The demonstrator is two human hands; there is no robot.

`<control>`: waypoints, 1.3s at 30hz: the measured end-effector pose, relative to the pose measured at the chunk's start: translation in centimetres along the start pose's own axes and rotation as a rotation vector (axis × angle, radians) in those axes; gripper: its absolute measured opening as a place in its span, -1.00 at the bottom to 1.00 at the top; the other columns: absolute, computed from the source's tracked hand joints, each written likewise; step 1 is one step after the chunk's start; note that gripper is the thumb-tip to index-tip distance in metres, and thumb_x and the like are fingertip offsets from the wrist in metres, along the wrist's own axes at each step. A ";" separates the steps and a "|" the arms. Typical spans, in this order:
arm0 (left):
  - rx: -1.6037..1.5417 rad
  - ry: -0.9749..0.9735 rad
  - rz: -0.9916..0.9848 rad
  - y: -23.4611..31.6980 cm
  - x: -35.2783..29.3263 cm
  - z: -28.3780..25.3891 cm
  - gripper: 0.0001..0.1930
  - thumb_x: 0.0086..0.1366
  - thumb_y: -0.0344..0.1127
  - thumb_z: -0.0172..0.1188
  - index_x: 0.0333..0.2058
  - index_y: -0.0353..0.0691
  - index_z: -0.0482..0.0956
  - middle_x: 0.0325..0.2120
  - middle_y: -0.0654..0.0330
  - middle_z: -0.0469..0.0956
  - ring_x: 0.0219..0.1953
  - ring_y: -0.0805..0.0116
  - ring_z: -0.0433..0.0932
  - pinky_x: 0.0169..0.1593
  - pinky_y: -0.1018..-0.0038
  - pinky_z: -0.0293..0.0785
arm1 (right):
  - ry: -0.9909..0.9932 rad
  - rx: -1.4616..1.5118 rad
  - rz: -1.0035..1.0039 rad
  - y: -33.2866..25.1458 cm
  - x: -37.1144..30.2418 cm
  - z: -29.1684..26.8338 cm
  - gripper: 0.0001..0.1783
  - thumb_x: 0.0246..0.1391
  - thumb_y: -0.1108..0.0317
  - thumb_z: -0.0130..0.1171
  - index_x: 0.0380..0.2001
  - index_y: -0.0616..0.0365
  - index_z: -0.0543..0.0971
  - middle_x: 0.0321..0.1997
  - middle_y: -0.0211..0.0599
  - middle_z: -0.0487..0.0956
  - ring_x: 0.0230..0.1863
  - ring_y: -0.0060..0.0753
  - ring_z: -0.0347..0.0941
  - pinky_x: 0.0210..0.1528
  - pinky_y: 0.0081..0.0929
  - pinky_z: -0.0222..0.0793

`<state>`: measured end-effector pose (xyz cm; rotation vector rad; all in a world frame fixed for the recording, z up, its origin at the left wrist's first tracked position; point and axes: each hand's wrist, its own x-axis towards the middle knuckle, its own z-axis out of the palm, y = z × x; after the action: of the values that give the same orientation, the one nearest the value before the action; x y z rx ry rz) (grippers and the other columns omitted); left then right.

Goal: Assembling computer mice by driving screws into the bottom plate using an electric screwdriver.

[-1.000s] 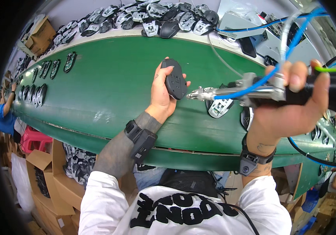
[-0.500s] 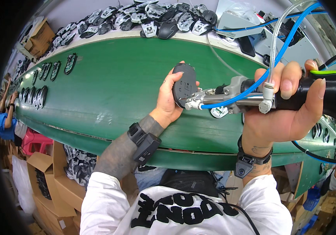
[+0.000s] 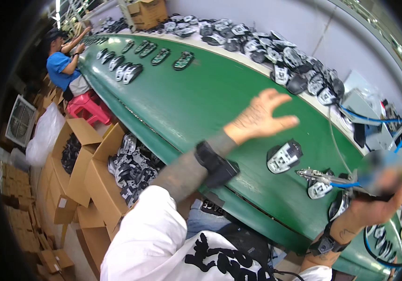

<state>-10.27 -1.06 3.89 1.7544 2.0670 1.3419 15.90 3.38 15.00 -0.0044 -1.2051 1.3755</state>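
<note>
Left hand (image 3: 263, 119) spread wide, empty; right hand (image 3: 376, 205) wrapped around hose-fed tool (image 3: 323, 175). Mouse shell (image 3: 284, 157) lies on green belt (image 3: 187, 107), between near and far edges. Probably light, stiff; best pinched by long sides.

Large black lettering (image 3: 204, 249) across white shirt (image 3: 142, 229); small pale letters (image 3: 212, 207) on dark patch (image 3: 209, 212) below.

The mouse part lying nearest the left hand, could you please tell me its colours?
The mouse part is whitish and black, clearest in the head view.
</note>
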 end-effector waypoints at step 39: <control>0.752 0.100 -0.666 -25.2 7.4 -15.2 -0.41 0.06 0.13 0.03 0.07 0.06 0.33 0.02 -0.14 0.27 -0.02 -0.04 0.40 0.02 0.23 0.36 | 0.101 -0.160 -0.072 0.0 1.8 -5.7 -0.74 0.11 0.24 -0.04 -0.18 0.14 0.36 -0.57 -0.37 0.26 -0.56 -0.51 0.21 -0.46 -0.60 0.22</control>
<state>-40.29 -1.35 -0.72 0.9371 3.0615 0.4898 19.09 8.25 13.50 -0.1403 -1.2156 1.1997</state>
